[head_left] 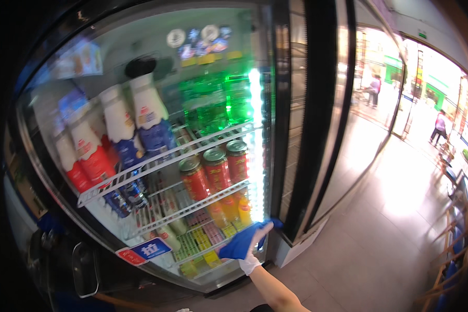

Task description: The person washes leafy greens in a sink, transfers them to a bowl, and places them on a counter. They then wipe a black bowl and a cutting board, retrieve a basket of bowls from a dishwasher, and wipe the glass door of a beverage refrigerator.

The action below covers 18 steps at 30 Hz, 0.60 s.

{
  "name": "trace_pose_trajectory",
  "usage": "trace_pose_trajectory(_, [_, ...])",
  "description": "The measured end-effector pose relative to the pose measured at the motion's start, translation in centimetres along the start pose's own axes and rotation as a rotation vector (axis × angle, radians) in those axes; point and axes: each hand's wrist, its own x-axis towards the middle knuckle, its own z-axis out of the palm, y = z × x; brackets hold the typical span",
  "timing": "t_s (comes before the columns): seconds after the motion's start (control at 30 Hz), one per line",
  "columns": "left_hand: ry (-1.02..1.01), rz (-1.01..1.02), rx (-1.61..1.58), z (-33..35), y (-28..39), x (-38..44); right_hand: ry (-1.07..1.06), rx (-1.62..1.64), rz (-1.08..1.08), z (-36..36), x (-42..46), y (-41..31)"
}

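Observation:
My right hand, in a thin whitish glove, holds a blue cloth against the lower right part of the glass door of a drinks refrigerator. The cloth spreads under the palm and past the fingers. At the bottom edge of the view, a small whitish tip of my left hand shows; the rest of it is hidden. Behind the glass, red cans, white-and-blue bottles, white-and-red bottles and green bottles stand on white wire shelves.
A red-and-blue sticker is on the door's lower left. The black refrigerator frame rises to the right of the glass. Beyond it are a tiled floor, wooden chairs along the right edge and two distant people near the bright entrance.

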Motion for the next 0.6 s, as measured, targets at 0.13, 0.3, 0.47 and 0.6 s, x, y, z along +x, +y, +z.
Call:
trace_pose_trajectory(0.13, [-0.021,0.008,0.011,0.3,1.3,2.0,-0.032,-0.158,-0.425,5.8,7.4,-18.3])
trace_pose_trajectory(0.3, [-0.139,0.026,0.037,4.0,3.7,4.8,0.112,0.127,-0.959,5.7,19.0,-43.8])
trace_pose_trajectory(0.47, [-0.237,0.021,0.069,5.9,4.1,6.4,0.043,0.169,-1.231,6.4,26.4,-50.2])
trace_pose_trajectory(0.6, [-0.234,0.015,0.069,5.7,4.1,7.1,-0.129,-0.051,-1.333,6.7,23.3,-45.8])
